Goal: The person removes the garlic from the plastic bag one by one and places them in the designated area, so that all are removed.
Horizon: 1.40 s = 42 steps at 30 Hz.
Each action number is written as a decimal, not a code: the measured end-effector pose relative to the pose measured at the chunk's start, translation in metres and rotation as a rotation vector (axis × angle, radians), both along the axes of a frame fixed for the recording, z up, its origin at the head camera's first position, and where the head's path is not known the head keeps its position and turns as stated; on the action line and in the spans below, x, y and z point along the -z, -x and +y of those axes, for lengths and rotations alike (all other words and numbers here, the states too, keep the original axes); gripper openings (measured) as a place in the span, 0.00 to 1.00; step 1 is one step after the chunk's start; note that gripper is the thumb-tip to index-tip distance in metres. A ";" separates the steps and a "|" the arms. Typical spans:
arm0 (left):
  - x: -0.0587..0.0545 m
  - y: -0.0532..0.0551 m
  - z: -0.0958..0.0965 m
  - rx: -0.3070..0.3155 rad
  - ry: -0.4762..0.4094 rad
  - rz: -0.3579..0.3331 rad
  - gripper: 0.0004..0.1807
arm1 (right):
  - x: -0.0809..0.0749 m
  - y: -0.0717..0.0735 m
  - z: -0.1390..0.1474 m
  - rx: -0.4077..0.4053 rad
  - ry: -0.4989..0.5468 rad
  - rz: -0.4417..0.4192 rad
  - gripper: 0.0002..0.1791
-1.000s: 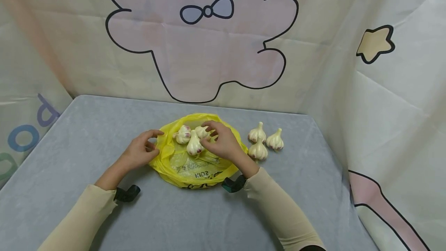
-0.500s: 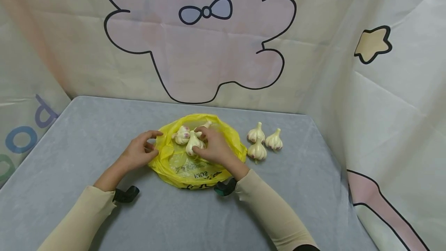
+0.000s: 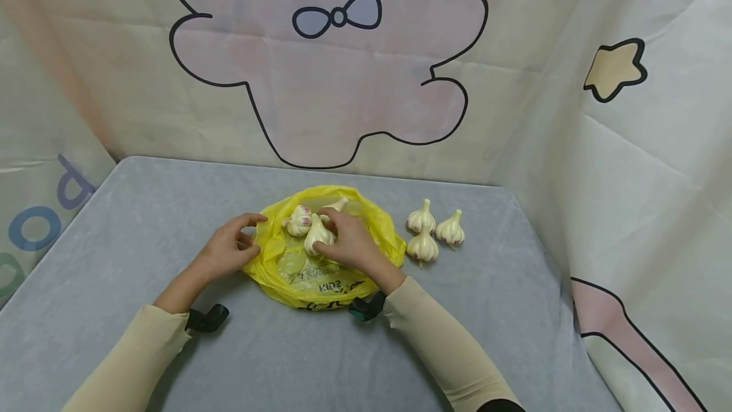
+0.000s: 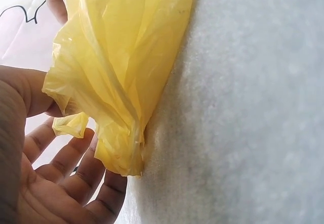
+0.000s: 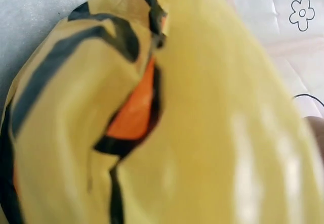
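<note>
A yellow plastic bag (image 3: pixel 269 275) lies open-mouthed on the grey tabletop, with three garlic bulbs inside. My left hand (image 3: pixel 231 248) holds the bag's left rim, its thumb and fingers around the thin film in the left wrist view. Inside the bag, my right hand (image 3: pixel 353 241) has thumb and fingertips about the nearest garlic bulb (image 3: pixel 317 234). Left of it is a purple-streaked garlic bulb (image 3: pixel 300 221). Behind my right fingers, another garlic bulb (image 3: pixel 337 204) is partly hidden. The bag wall fills most of the right wrist view, hiding my right fingers and the bulbs.
To the right of the bag, three more garlic bulbs sit close together: a rear one (image 3: pixel 420 216), a front one (image 3: pixel 423 248) and a right one (image 3: pixel 451 229). A printed curtain (image 3: pixel 515 30) hangs behind and beside the cloth-covered table (image 3: pixel 189 192).
My right hand has shifted left and slightly toward me, from the rear bulb to the nearest one inside the bag. The rear bulb's stem now shows. My left hand has stayed at the rim.
</note>
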State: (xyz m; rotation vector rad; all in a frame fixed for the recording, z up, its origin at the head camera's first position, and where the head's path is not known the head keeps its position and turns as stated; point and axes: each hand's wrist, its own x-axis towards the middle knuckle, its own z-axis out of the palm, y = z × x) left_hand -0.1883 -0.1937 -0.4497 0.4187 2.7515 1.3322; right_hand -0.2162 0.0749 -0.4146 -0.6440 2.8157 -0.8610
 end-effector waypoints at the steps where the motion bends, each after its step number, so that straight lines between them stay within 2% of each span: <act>1: 0.000 0.000 0.000 0.001 -0.001 0.002 0.28 | 0.000 0.000 0.000 -0.003 -0.002 -0.004 0.35; 10: -0.004 -0.001 -0.001 0.011 -0.010 0.012 0.28 | 0.001 -0.002 0.002 -0.013 0.031 -0.019 0.37; 17: -0.002 -0.002 0.000 0.005 0.004 0.005 0.28 | 0.002 -0.007 0.007 0.027 0.098 -0.070 0.35; 24: 0.000 -0.001 0.001 0.002 0.006 0.008 0.28 | -0.005 -0.011 0.017 0.031 0.143 -0.092 0.36; 31: -0.002 -0.002 0.001 0.007 -0.001 0.018 0.28 | -0.018 -0.017 0.028 0.032 0.208 -0.061 0.35; 38: -0.003 -0.003 0.001 0.007 0.004 0.011 0.28 | -0.024 -0.021 0.040 0.060 0.229 -0.008 0.36; 42: -0.002 -0.003 0.001 0.006 0.003 0.012 0.28 | -0.028 -0.024 0.049 0.085 0.258 -0.005 0.35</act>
